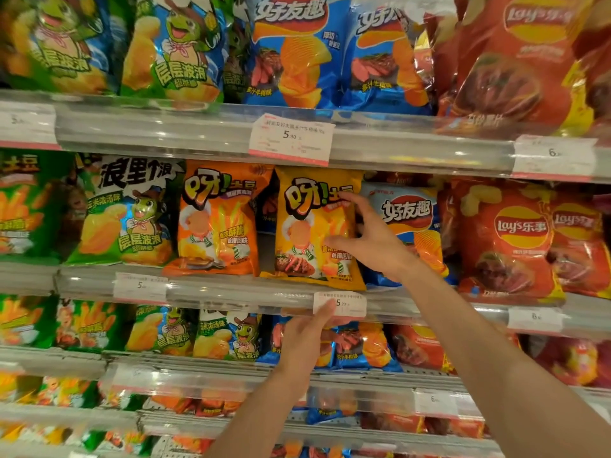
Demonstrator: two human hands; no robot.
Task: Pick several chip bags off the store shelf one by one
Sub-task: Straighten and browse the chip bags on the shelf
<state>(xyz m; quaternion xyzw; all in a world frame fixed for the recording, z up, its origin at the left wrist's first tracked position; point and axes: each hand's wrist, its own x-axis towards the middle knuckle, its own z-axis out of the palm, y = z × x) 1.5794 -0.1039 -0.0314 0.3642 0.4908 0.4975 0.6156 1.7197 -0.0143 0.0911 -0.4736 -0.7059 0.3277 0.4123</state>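
A yellow chip bag (310, 226) stands on the middle shelf, its lower edge leaning out over the shelf rail. My right hand (370, 239) is on the bag's right side: the thumb presses its front, the index finger lies near its top, and the other fingers curl around its right edge. An orange chip bag (215, 219) of the same brand stands just left of it. My left hand (305, 342) is raised below, holding nothing, with its fingertips against the price tag (347, 304) on the rail under the yellow bag.
Blue ridged-chip bags (410, 219) sit behind my right hand, red Lay's bags (515, 239) further right, and green frog-character bags (125, 219) to the left. Clear plastic shelf rails (215, 292) with price tags front every shelf. Packed shelves continue above and below.
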